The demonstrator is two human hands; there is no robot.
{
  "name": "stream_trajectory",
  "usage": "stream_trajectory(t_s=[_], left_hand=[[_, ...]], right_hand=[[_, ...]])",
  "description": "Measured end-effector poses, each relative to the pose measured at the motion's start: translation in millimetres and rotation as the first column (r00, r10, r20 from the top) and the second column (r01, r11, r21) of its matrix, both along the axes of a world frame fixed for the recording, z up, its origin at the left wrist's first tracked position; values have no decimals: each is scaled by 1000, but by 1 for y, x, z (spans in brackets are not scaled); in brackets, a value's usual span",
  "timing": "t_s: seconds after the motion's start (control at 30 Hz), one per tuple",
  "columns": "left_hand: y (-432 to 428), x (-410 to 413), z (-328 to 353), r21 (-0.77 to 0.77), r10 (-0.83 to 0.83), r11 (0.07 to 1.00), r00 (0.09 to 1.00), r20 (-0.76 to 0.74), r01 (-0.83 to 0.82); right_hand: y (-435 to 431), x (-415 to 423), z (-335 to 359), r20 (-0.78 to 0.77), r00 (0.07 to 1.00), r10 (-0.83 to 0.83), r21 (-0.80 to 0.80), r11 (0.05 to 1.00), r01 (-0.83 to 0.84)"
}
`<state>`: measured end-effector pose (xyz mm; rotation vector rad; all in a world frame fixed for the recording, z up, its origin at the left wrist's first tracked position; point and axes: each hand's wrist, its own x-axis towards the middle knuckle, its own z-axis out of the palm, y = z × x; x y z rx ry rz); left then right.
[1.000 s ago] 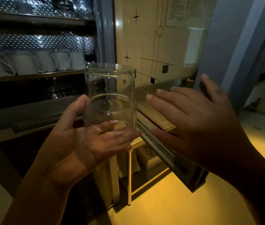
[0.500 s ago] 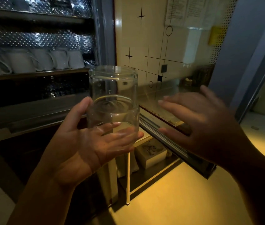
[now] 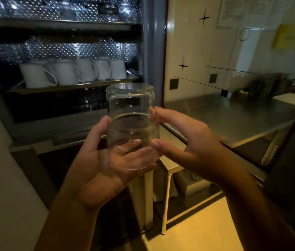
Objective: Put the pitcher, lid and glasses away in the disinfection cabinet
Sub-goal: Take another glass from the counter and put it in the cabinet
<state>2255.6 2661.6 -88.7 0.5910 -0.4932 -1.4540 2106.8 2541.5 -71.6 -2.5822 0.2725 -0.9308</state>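
A clear glass is held upside down in front of the open disinfection cabinet. My left hand cups it from below, thumb on its left side and fingers under its rim. From the right, my right hand has its fingertips and thumb on the glass's right side. Pitcher and lid are out of view.
Inside the cabinet, several white mugs stand upside down on a middle shelf; the shelf below is dark. The cabinet's glass door stands open to the right. Lower right, a white-legged stand shelters boxes, with yellowish floor beyond.
My right hand has moved left from the open door to the glass and now touches its right side. The glass stays in my left hand.
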Motion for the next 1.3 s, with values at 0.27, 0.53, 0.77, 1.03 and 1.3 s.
stream_trajectory(t_s=[0.27,0.53,0.77,1.03,1.3], left_hand=[[-2,51,10,-97,-53,994,998,39,57],[-7,75,35,-93,113,991,985,132,-101],[-21,101,56,-65,74,995,997,21,-72],[-36,134,57,-62,96,994,994,48,-93],[-61,178,65,-98,101,991,990,101,-91]], right_hand=[[-20,63,9,103,943,317,398,855,-331],[-31,115,27,283,857,431,613,606,-507],[-37,147,39,353,840,413,640,548,-538],[-50,178,41,358,834,420,648,532,-546],[-81,228,52,370,785,497,624,492,-607]])
